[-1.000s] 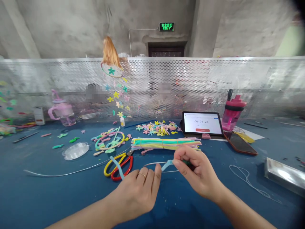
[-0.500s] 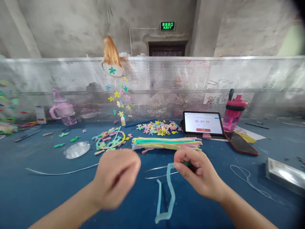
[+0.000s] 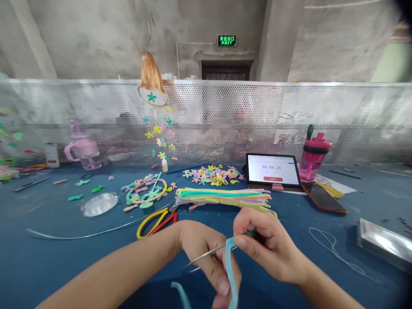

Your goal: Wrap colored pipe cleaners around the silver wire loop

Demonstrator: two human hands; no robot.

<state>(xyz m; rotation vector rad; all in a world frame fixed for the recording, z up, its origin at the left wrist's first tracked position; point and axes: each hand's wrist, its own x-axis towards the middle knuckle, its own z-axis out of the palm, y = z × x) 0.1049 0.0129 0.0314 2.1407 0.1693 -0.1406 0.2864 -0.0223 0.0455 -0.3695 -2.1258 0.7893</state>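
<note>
Around my hands, a bundle of pipe cleaners (image 3: pixel 222 196) lies at twelve o'clock, just beyond the right hand (image 3: pixel 267 246); scissors (image 3: pixel 165 222) sit near ten, partly covered by my left forearm. I see a tablet (image 3: pixel 272 167) at one, a phone (image 3: pixel 325 198) at two.

My right palm turns inward, thumb and forefinger pinched on the blue pipe cleaner (image 3: pixel 229 259) and metal prongs (image 3: pixel 206 255). My left hand (image 3: pixel 207 251) bends down at seven, fingers curled behind the hanging length; I can't tell whether they grip it.

The pipe cleaner looks fuzzy and soft, the prongs thin, shiny and slightly curved.
</note>
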